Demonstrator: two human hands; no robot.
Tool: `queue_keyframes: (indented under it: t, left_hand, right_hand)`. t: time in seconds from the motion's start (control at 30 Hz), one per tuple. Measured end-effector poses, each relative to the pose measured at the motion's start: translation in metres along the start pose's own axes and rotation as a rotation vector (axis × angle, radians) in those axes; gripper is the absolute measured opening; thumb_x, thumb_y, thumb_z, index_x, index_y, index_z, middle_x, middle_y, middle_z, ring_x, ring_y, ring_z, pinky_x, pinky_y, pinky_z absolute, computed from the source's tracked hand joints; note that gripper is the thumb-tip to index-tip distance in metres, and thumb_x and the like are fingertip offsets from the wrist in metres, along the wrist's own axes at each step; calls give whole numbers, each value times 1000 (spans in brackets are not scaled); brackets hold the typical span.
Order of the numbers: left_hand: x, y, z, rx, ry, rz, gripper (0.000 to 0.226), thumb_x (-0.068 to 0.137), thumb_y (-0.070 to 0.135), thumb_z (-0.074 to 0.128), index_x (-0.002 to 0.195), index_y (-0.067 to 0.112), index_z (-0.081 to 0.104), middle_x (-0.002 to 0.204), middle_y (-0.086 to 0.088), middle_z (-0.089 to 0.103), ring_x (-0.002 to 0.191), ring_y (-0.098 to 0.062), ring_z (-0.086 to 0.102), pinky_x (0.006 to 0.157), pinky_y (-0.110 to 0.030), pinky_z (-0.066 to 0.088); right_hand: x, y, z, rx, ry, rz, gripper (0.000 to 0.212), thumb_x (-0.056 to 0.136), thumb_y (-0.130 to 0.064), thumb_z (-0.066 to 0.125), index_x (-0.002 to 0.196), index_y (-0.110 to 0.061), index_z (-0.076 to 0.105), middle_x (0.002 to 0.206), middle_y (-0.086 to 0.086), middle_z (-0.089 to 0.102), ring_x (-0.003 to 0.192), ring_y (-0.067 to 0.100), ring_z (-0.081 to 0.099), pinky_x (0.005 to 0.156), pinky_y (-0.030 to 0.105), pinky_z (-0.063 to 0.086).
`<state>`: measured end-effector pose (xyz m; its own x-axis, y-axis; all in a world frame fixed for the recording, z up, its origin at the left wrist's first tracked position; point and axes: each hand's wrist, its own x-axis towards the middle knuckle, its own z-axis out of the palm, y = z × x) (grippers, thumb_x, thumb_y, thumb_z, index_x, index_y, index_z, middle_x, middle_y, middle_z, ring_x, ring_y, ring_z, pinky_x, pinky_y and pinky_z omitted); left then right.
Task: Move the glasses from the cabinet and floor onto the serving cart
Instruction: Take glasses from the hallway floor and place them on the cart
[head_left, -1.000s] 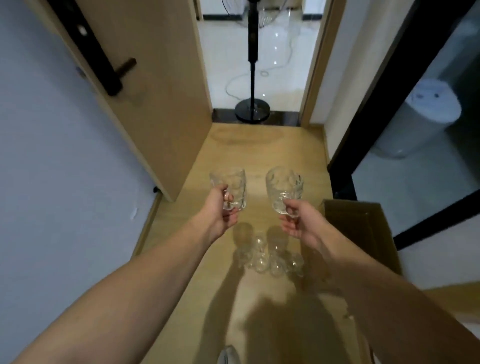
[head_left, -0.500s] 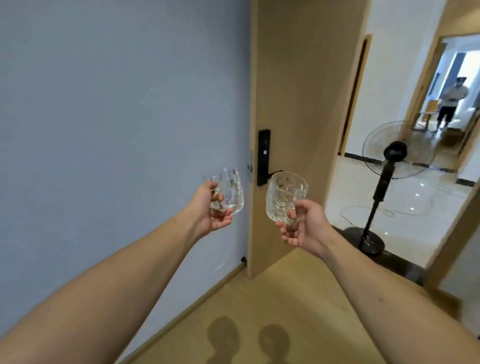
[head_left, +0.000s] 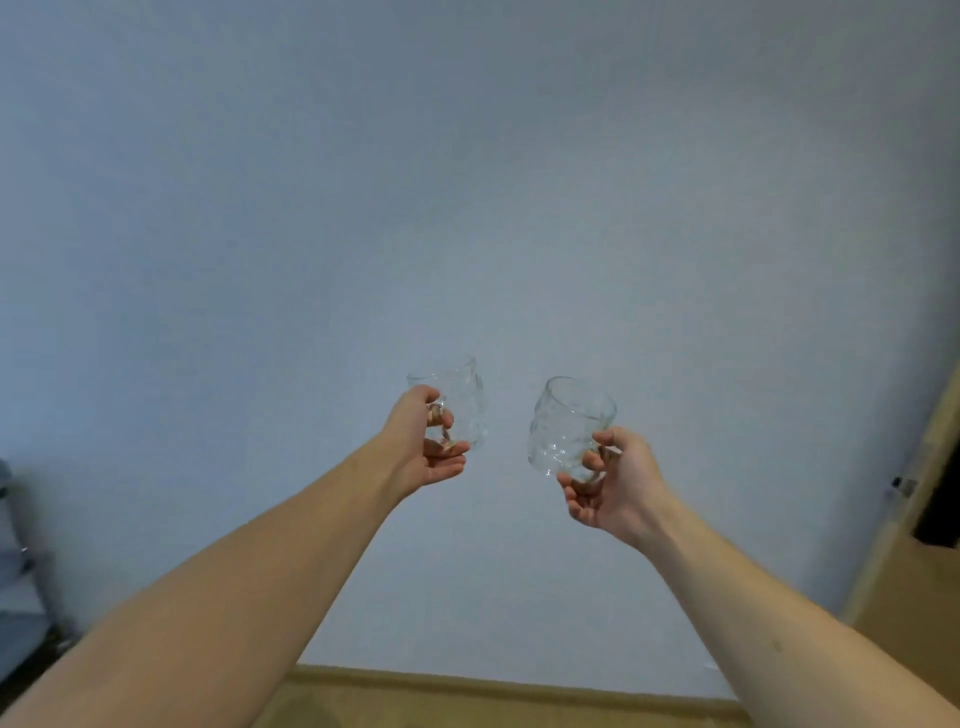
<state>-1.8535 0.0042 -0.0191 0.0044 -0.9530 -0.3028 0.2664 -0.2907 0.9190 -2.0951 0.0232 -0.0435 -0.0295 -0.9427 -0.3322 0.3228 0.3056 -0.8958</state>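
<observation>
Two clear faceted glass mugs are held up in front of a pale blue wall. My left hand (head_left: 426, 447) grips the handle of the left glass mug (head_left: 462, 402), which stands roughly upright. My right hand (head_left: 613, 480) holds the handle of the right glass mug (head_left: 566, 423), tilted with its mouth toward the upper left. The two mugs are apart, about a hand's width between them. No cabinet is in view.
The pale blue wall (head_left: 467, 208) fills most of the view, with a wooden skirting and floor strip (head_left: 493, 701) at the bottom. A wooden door edge (head_left: 914, 519) stands at the right. A grey metal object (head_left: 21, 587), partly cut off, sits at the left edge.
The view has swung left from the doorway and fan to the bare wall. Both hands still hold their mugs at about the same height; the floor glasses are out of view.
</observation>
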Motion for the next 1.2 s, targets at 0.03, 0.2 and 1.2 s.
queue_keyframes:
  t: [0.03, 0.2, 1.2]
  left_hand:
    - [-3, 6, -29, -14, 32, 15, 33, 91, 39, 48, 71, 13, 53, 97, -25, 65, 85, -32, 65, 83, -42, 57]
    - [-21, 29, -180, -76, 194, 58, 34, 89, 38, 51, 67, 12, 53, 86, -25, 67, 82, -33, 67, 88, -43, 56]
    - [-74, 98, -817, -377, 1111, 50, 29, 87, 39, 51, 75, 12, 50, 101, -21, 64, 78, -30, 65, 70, -37, 55]
  right_hand:
    - [3, 7, 28, -13, -39, 10, 31, 80, -34, 49, 56, -18, 37, 75, 19, 63, 61, 26, 52, 61, 31, 43]
    - [16, 53, 175, -72, -206, 53, 31, 79, -33, 51, 56, -18, 37, 77, 19, 63, 61, 27, 52, 61, 31, 43]
    - [90, 366, 855, -449, -905, 472, 33, 81, -37, 53, 56, -17, 45, 77, 20, 65, 58, 26, 55, 55, 27, 45]
